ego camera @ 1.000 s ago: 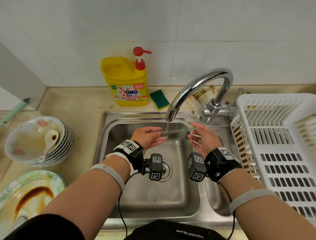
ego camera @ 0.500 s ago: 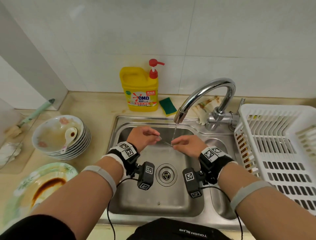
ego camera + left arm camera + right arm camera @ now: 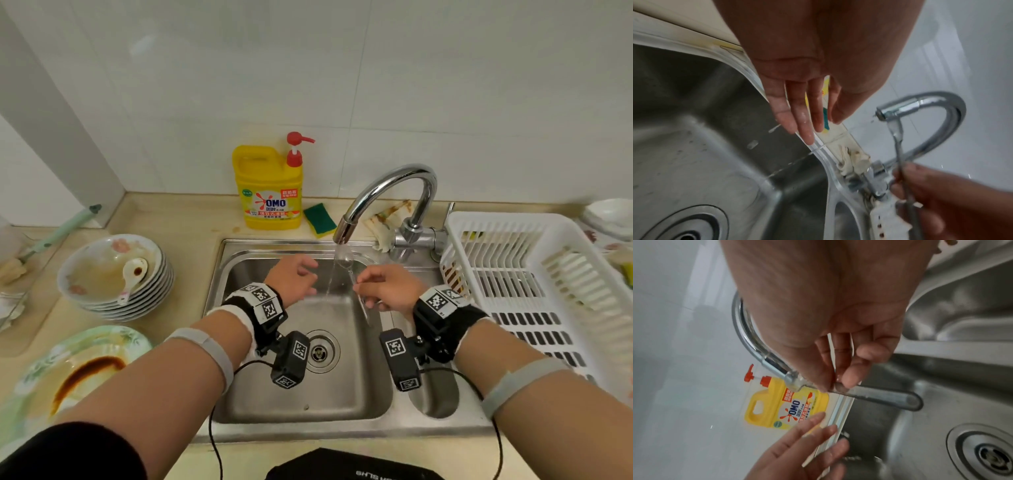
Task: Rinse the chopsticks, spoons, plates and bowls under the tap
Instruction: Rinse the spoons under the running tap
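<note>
Water runs from the chrome tap into the steel sink. My right hand pinches the handle of a metal spoon, whose bowl sits right under the spout in the stream. The right wrist view shows thumb and fingertips closed on the spoon. My left hand hovers just left of the stream, fingers straight and wet, holding nothing; the left wrist view shows those fingers spread beside the spoon. Dirty bowls with a ceramic spoon and a stained plate wait on the left counter.
A white drying basket stands right of the sink. Behind the sink are a yellow detergent bottle, a green sponge and a crumpled cloth. A white dish sits at the far right.
My left hand has let go of the spoon and drawn left, opening. My right hand has swung the spoon so its bowl points up under the spout.
</note>
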Available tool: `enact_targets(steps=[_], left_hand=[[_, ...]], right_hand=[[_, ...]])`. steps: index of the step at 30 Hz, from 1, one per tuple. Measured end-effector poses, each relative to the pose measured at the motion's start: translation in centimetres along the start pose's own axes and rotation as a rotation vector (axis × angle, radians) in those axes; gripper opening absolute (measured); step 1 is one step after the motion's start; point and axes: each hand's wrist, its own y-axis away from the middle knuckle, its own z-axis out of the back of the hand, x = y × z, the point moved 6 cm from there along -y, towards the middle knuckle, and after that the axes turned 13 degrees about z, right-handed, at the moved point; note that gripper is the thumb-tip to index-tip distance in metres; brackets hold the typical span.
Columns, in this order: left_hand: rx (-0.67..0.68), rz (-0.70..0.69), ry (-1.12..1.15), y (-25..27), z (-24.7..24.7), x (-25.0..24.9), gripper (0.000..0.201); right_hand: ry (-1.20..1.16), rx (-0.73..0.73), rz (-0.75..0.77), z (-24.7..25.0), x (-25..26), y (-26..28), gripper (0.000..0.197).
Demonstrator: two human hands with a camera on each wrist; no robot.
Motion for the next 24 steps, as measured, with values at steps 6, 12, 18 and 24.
enact_targets(steps=[6,12,18,24], left_hand=[[0.078,-0.140,-0.403,1.1,-5.6,-2.5,0.015],[0.119,-0.302,-0.532,2.8,-12.2,-7.6,0.019],[0.036,-0.483,-0.690,3.9,-19.2,-13.1,0.038],[-0.075,-0.439,-0.888,2.9,-25.9,-14.4,0.070]], right_hand=[[0.008,-0.140,-0.061,6.9,-0.3,4.6,0.006],[0.064,-0.400,-0.064,17.1,-3.1,10.0,0.006],[0.265,-0.387,-0.204,24.9,-10.9,12.2,0.010],[0.315,-0.217,-0.303,26.0,-20.3,10.0,0.015]])
